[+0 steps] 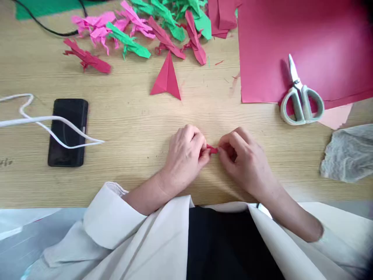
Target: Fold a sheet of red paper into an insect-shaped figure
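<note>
A small piece of folded red paper point(212, 149) shows between my two hands, just above the wooden table. My left hand point(188, 149) is closed on its left part, thumb and fingers pressed together and hiding most of it. The fingertips of my right hand point(244, 159) pinch the right end of the same paper. Farther up the table, a red folded paper with a pointed top point(166, 77) lies by itself. Beyond it rest several folded paper figures, among them a green one point(129, 42) and a red one point(87, 57).
Scissors point(300, 93) lie on large red sheets point(268, 50) at the right. A crumpled grey-white cloth point(348, 153) sits at the right edge. On the left, a white cable point(62, 120) crosses a black phone point(65, 151). The table's near edge point(140, 204) runs under my forearms.
</note>
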{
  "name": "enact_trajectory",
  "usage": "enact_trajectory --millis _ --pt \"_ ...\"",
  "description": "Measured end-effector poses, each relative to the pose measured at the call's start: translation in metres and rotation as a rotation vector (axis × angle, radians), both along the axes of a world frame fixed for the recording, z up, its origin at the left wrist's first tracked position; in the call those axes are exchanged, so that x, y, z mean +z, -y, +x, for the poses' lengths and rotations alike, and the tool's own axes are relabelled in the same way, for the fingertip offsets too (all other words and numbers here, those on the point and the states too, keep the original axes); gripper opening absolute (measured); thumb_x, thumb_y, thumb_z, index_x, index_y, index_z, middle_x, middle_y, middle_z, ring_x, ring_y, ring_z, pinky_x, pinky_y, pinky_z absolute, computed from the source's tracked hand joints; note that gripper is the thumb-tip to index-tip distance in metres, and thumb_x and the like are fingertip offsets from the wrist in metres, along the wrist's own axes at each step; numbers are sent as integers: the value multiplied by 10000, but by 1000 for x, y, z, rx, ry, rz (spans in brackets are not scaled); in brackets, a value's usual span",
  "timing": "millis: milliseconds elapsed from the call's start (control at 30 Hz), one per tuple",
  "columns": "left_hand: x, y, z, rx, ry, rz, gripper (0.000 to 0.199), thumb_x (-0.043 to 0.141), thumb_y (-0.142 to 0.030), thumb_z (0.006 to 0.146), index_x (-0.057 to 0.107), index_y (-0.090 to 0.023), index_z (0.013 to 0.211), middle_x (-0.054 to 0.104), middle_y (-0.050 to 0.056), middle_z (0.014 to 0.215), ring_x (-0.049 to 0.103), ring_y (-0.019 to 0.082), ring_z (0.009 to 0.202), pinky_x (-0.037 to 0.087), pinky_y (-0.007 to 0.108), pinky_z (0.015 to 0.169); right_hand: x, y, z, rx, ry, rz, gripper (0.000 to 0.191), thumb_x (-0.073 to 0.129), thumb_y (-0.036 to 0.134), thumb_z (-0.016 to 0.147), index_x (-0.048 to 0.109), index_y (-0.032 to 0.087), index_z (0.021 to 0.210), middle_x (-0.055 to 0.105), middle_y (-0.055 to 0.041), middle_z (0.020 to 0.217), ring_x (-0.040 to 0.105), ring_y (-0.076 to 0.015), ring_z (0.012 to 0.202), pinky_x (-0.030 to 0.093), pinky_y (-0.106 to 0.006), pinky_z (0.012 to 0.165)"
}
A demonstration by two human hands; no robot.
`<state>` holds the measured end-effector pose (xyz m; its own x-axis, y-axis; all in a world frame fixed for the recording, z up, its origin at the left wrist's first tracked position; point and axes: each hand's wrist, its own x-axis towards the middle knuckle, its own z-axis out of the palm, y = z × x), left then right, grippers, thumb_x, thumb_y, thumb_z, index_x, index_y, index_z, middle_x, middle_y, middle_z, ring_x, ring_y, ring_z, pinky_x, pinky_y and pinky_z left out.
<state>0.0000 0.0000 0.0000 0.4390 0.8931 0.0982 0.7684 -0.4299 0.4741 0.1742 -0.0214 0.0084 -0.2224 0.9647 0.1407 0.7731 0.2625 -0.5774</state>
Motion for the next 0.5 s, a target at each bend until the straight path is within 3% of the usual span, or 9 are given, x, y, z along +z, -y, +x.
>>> enact_trajectory --millis 167,300,500 --pt "0 0 0 0 16 4 83 595 -207 856 562 -171 789 551 85 985 550 219 929 441 356 812 1 11 11 117 -17 58 190 494 113 937 618 209 1044 560 -67 956 578 -172 807 493 -302 686" --pt "-1 1 1 9 -1 7 84 598 -212 854 557 -175 791 558 86 1000 547 223 924 439 361 806 -3 18 15 246 101 121 287 464 97 943 618 175 1172 576 -114 1035 570 -206 868 509 -348 749" --pt "0 2 1 13 1 15 64 579 -208 872 554 -176 823 558 84 1017 547 224 941 436 363 820 -8 25 16 285 254 168 356 454 115 960 571 159 1294 595 -138 1093 553 -234 907 503 -388 778"
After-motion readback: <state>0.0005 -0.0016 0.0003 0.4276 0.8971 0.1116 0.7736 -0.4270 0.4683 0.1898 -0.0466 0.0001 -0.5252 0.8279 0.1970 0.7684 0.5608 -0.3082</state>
